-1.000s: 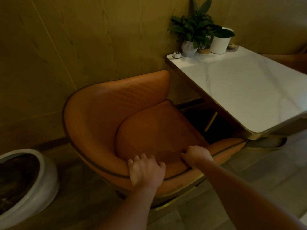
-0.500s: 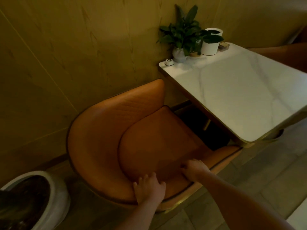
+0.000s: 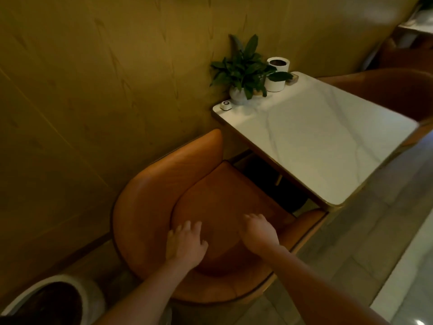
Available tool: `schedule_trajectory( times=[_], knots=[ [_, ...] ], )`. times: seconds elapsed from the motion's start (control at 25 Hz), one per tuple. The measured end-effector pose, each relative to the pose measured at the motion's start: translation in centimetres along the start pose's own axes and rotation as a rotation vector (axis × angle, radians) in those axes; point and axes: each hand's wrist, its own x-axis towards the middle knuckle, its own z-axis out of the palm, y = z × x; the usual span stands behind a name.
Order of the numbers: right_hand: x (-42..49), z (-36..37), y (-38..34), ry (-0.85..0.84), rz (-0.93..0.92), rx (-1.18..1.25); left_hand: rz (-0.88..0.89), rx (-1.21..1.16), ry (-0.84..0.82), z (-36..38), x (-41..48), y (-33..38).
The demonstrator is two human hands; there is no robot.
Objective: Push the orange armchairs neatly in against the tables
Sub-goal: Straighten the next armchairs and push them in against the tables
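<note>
Both hands have come off the back rim of the orange armchair [image 3: 164, 184]. The left hand [image 3: 185, 242] and right hand [image 3: 259, 233] hover with fingers spread and loose, holding nothing, though contact is hard to judge in this dimness. The chair sits at 6 o'clock, its arm tip just beside the desk [image 3: 328, 137] corner. It looks tucked in, so the far armchair [image 3: 386, 87] at 2 o'clock seems next.

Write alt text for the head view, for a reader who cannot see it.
The left hand and right hand, both open, reach over an orange armchair facing a white marble table beside a wooden wall. A potted plant stands on the table.
</note>
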Motion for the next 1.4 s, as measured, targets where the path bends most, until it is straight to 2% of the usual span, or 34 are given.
schedule_trajectory(
  times=[0.28,0.48,0.8,1.08,1.4],
  knots=[
    [1.4,0.6,-8.0,0.060,0.209,-0.019,0.240,0.177,-0.055,-2.7,4.9,-8.7],
    [1.0,1.3,-11.8,0.118,0.316,0.038,0.334,0.224,-0.070,-4.3,7.1,-12.5],
    [1.2,2.2,-10.9,0.167,0.467,0.039,0.317,0.247,-0.092,-4.6,10.6,-14.0],
    [0.7,3.9,-8.4,0.095,0.613,0.113,0.293,0.308,-0.144,-3.4,14.1,-15.4],
    [0.6,9.1,-9.3,0.022,0.886,0.158,0.464,0.505,-0.215,-3.5,21.1,-19.2]
  ],
)
